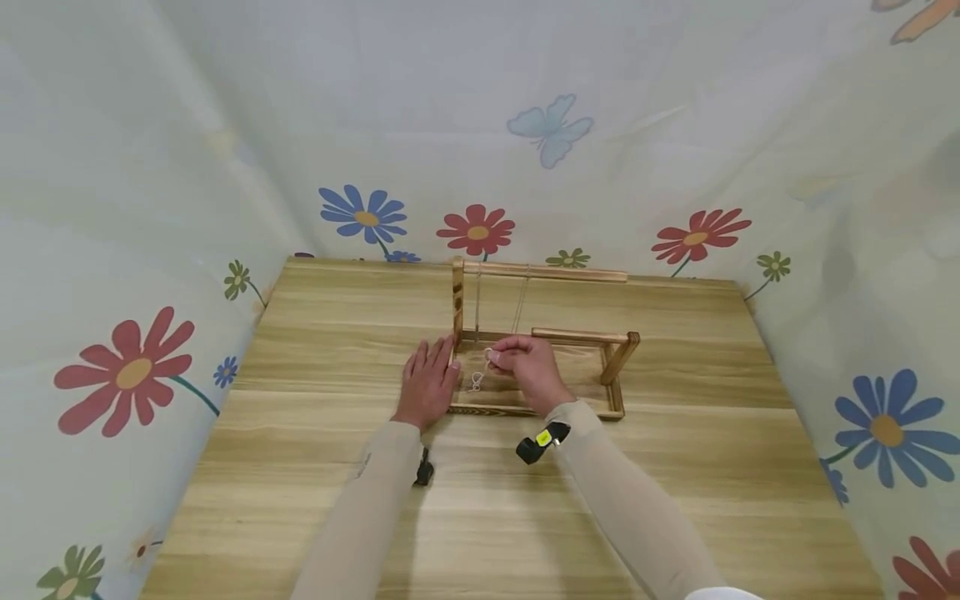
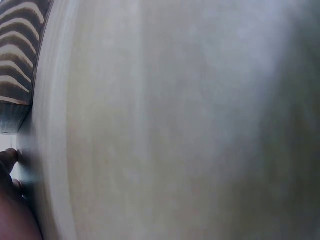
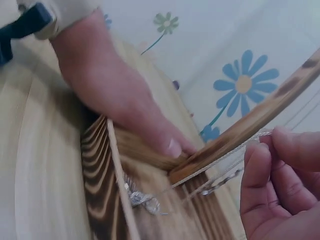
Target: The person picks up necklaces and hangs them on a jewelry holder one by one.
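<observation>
A wooden jewelry stand (image 1: pixel 540 411) has a shallow tray base and two posts with horizontal bars. Between thumb and forefinger my right hand (image 1: pixel 531 369) pinches a thin silver necklace (image 1: pixel 476 382) above the tray; in the right wrist view its lower end (image 3: pixel 145 200) shows a bunched, shiny part. My left hand (image 1: pixel 429 385) rests against the tray's left end, fingers extended and thumb at the rim. Two fine chains (image 1: pixel 478 304) hang from the upper bar (image 1: pixel 547 271). The left wrist view shows mostly blurred tabletop, with a little of the left hand (image 2: pixel 17 215) at its edge.
The stand sits toward the back of a wood-grain table (image 1: pixel 300 467). The lower bar (image 1: pixel 577 335) and its right post (image 1: pixel 621 358) rise beside the right hand. Flower-printed curtains (image 1: pixel 420 125) enclose the table at the back and sides.
</observation>
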The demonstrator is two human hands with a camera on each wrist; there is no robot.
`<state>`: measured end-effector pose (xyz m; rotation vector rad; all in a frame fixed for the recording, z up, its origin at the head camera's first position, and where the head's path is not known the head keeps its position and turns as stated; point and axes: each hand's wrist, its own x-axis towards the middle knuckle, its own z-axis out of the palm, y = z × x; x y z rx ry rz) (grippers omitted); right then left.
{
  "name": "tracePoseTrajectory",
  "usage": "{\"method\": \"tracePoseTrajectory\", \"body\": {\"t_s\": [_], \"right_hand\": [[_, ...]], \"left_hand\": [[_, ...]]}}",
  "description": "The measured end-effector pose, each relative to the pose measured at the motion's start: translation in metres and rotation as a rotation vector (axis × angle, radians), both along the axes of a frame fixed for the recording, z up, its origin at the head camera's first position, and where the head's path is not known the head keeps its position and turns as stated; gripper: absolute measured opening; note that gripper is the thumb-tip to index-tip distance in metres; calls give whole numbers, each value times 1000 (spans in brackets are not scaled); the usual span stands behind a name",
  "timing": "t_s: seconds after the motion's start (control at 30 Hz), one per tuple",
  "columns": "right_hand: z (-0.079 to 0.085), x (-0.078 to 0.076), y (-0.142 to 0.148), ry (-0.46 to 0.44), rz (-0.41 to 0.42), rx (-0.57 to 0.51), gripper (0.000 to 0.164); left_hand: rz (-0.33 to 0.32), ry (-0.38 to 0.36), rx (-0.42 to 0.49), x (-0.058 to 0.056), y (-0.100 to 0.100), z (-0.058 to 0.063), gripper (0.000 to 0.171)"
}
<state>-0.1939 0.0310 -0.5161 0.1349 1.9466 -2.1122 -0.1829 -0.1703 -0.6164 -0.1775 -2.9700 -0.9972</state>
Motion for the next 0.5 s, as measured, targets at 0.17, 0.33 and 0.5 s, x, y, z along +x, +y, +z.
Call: {"method": "tracePoseTrajectory", "body": {"t_s": [0.17,0.33,0.5], "right_hand": [[12,7,0,9,-12,-85,12],[23,10,-1,-22,-34,-144,8],[34,13,-2,-8,-60,-193,8]], "left_hand": [[4,5,2,0,-1,-1,57],[3,-2,9,0,0,-1,58],[-2,-11,4,-1,0,0,58]]}}
